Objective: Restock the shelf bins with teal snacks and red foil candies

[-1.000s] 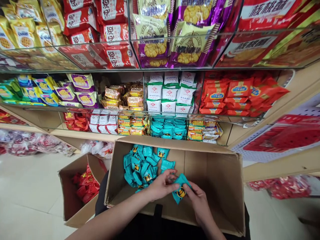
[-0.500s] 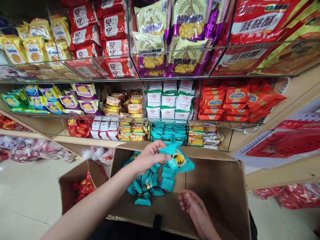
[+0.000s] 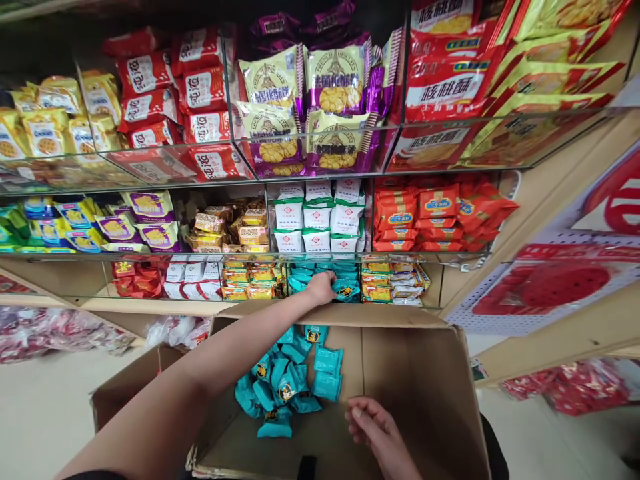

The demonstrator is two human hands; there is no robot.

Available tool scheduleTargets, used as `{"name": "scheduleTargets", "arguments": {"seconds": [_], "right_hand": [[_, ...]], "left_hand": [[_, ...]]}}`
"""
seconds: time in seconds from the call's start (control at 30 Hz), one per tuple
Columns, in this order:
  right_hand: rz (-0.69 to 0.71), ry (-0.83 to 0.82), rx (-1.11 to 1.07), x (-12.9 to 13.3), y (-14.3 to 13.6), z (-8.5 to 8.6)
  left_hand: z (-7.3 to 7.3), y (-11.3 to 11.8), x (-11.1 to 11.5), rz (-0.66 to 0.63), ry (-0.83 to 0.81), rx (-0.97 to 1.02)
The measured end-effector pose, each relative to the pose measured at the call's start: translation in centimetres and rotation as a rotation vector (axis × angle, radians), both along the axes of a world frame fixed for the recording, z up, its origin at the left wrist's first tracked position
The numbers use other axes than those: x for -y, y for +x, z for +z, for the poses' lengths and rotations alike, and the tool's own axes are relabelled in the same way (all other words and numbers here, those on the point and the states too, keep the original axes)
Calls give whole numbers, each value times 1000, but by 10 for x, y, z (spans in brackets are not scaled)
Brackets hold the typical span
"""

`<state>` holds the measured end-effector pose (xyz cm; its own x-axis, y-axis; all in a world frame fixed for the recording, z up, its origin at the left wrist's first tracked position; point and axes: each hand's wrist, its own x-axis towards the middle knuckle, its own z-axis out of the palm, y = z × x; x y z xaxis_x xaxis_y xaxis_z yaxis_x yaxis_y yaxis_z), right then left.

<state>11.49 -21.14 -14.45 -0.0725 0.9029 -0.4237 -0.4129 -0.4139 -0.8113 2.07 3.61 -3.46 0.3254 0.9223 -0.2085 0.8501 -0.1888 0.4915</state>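
Observation:
My left hand (image 3: 321, 288) reaches over the box's far edge to the lowest shelf. Its fingers are closed on a teal snack packet (image 3: 346, 291) with a dark and yellow emblem, at the front of a compartment of matching teal packets (image 3: 301, 275). Over the inside of the cardboard box (image 3: 415, 360), my right hand (image 3: 373, 427) hovers with loosely curled fingers and nothing visible in them. A loose heap of teal packets (image 3: 280, 380) lies in the left half of that box. Two flat ones (image 3: 327, 373) rest just right of the heap.
Beside the teal compartment are yellow-orange packets (image 3: 255, 279) on the left and mixed packets (image 3: 395, 279) on the right. Clear dividers and a front panel edge the shelves. A smaller carton (image 3: 125, 383) stands at left. Red bagged goods (image 3: 575, 387) lie low at right.
My left hand has carried the teal packet from above the box forward into the lowest shelf's teal compartment. My right hand stays nearly in place over the box. The view has shifted slightly.

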Motion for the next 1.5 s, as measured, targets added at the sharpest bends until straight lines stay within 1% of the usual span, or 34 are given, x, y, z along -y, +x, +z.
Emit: {"name": "scheduleTargets", "arguments": {"seconds": [0.17, 0.27, 0.4, 0.5, 0.6, 0.67, 0.73, 0.77, 0.87, 0.97, 1.03, 1.1, 1.13, 1.2, 1.3, 1.4, 1.5], "right_hand": [[18, 1, 5, -3, -1, -2], [36, 11, 17, -4, -1, 1], [41, 8, 48, -5, -1, 5], [33, 1, 63, -6, -1, 7], [29, 16, 78, -6, -2, 6], [34, 27, 88, -6, -3, 4], [50, 29, 99, -7, -3, 1], [61, 30, 103, -7, -4, 0], [93, 42, 99, -7, -4, -3], [96, 49, 98, -6, -5, -4], [83, 45, 101, -6, -5, -5], [67, 40, 101, -6, -6, -6], [62, 38, 100, -6, -6, -6], [54, 33, 103, -6, -5, -6], [65, 37, 111, -6, -5, -4], [89, 36, 117, -7, -5, -4], [103, 29, 118, -7, -5, -4]], "left_hand": [[0, 8, -1, -70, 42, -104], [-3, 14, -1, -126, 71, -114], [-4, 17, -1, -164, 114, -87], [4, 10, 3, -180, 177, -20], [16, -4, 13, -190, 258, 62], [23, -14, 20, -222, 291, 123], [25, -22, 24, -280, 315, 163], [26, -24, 24, -326, 335, 152], [23, -21, 16, -506, 398, 11], [17, -5, 4, -676, 391, -94], [12, 10, -2, -754, 363, -130], [7, 22, -6, -798, 349, -170], [5, 27, -7, -797, 353, -185], [3, 31, -7, -752, 380, -207], [0, 29, -7, -665, 408, -253], [-1, 25, -8, -651, 379, -312], [-2, 27, -8, -632, 365, -340]]}}
